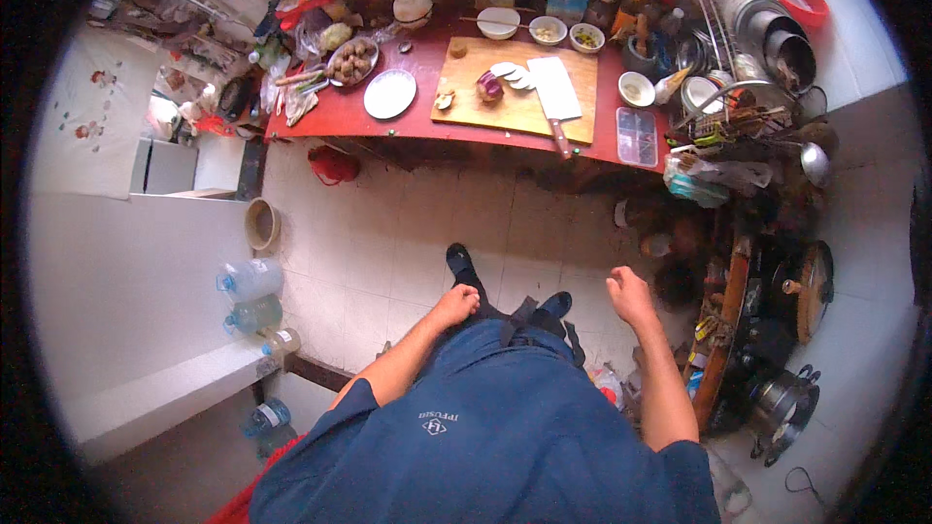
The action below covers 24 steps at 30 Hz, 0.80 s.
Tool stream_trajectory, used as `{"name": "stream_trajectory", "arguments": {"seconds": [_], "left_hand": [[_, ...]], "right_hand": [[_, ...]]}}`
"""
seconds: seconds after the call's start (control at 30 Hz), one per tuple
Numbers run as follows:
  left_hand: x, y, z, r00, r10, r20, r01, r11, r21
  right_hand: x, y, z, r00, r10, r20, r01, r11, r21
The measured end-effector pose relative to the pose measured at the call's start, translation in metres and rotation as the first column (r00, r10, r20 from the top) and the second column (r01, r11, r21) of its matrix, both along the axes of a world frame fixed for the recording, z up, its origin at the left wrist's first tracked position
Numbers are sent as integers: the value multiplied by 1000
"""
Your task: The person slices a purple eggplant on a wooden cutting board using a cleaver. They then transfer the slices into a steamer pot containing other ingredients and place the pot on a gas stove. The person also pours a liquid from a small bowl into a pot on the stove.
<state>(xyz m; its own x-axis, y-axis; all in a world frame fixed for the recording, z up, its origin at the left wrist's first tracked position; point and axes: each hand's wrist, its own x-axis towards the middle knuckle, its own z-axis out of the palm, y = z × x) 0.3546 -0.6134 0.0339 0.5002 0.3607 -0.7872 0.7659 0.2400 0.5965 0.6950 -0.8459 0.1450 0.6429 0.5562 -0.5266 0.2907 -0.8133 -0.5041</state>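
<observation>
My left hand hangs in front of my waist, fingers curled, with nothing visible in it. Off to the right, my right hand is also loosely curled and appears to hold nothing. Both are well short of the red counter. On the counter lies a wooden cutting board. It carries a cut purple vegetable, perhaps eggplant, several white slices and a small cut end. A cleaver rests on the board, its wooden handle reaching past the front edge.
A white plate and a dish of round brown items stand left of the board. Behind it are bowls, one with chopsticks across it. A divided plastic box sits right. Water bottles lie by the left wall.
</observation>
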Motion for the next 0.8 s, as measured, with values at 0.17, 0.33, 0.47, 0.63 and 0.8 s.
{"name": "stream_trajectory", "arguments": {"seconds": [0.17, 0.33, 0.47, 0.63, 0.8], "left_hand": [[-37, 91, -14, 994, 106, 7, -106, 994, 14], [-35, 195, -3, 993, 109, 47, -115, 980, 160], [11, 259, 12, 974, 185, 133, -200, 974, 109], [56, 280, 33, 965, 242, 99, -247, 968, 38], [39, 272, 10, 961, 269, 68, -276, 954, 119]], "right_hand": [[-77, 84, -17, 987, 116, -111, -124, 990, -73], [-105, 144, -26, 974, 150, -167, -174, 975, -138], [-82, 172, -27, 976, 177, -129, -199, 963, -184], [-34, 215, -35, 972, 204, -119, -224, 954, -199], [6, 275, -55, 942, 269, -199, -302, 939, -162]]}}
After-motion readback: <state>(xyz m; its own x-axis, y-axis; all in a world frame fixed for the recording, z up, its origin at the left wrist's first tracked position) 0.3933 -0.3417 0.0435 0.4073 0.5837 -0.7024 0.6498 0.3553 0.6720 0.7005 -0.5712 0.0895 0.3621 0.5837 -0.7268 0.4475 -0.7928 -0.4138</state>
